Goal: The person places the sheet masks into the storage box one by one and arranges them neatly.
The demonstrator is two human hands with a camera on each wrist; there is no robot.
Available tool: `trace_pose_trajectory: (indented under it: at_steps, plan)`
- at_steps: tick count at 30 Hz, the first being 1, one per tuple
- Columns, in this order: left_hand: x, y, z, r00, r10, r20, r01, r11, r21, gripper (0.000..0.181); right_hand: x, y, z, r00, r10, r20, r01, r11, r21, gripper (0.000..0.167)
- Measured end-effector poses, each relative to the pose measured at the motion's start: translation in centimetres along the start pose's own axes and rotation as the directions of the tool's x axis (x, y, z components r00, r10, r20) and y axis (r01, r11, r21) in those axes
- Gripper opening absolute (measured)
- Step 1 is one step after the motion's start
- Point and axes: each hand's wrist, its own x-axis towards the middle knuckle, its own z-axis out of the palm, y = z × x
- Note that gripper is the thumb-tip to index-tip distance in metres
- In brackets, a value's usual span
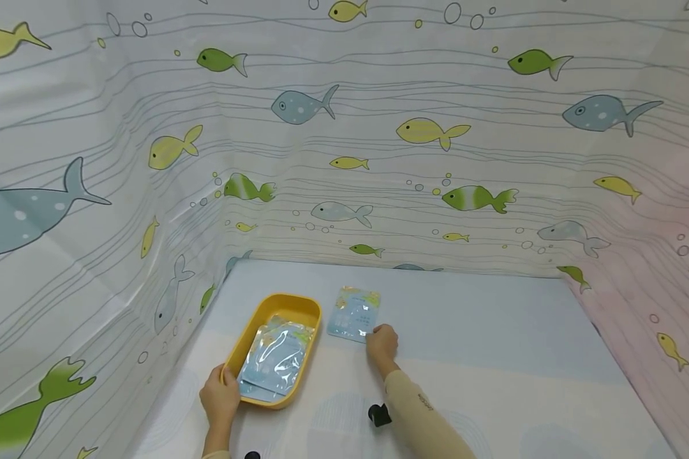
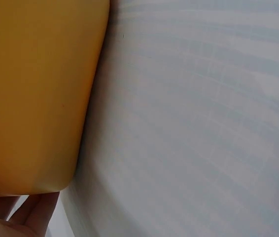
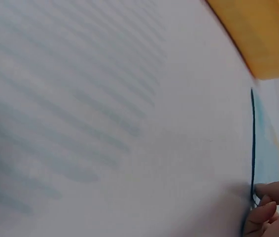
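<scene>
A yellow plastic bin (image 1: 302, 308) stands on the left part of the table, with several light-blue flat packets (image 1: 277, 357) lying overlapped inside. My left hand (image 1: 219, 396) grips its near-left corner, the thumb over the rim. In the left wrist view the bin's outer wall (image 2: 36, 98) fills the left side, with fingers (image 2: 38, 212) beneath its end. Right of the bin is a single light-blue packet (image 1: 353, 313) with a yellow-green printed top. My right hand (image 1: 382, 345) pinches its near-right corner. The right wrist view catches that packet (image 3: 266, 143) nearly edge-on.
The pale blue-and-white table (image 1: 494, 331) stretches to the right. A white sheet printed with fish (image 1: 379, 191) rises round the back and both sides. A small black device (image 1: 379, 415) sits by the right wrist.
</scene>
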Motion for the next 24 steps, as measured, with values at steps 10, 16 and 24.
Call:
trace_pose_trajectory:
  at_steps: [10,16,24]
  plan:
    - [0.0,0.0,0.1,1.0,-0.013,0.005,0.013,1.0,-0.003,0.027,-0.9,-0.5,0.7,0.996,-0.083,0.046,0.088,0.987,-0.131,0.031]
    - [0.0,0.2,0.0,1.0,-0.024,0.012,0.024,1.0,-0.007,0.027,-1.0,-1.1,0.8,0.994,-0.098,0.056,0.106,0.982,-0.156,0.035]
    - [0.0,0.1,0.0,1.0,-0.022,0.006,0.022,1.0,-0.001,0.027,-0.9,-0.7,0.4,1.0,-0.002,-0.003,0.002,1.0,-0.022,0.035]
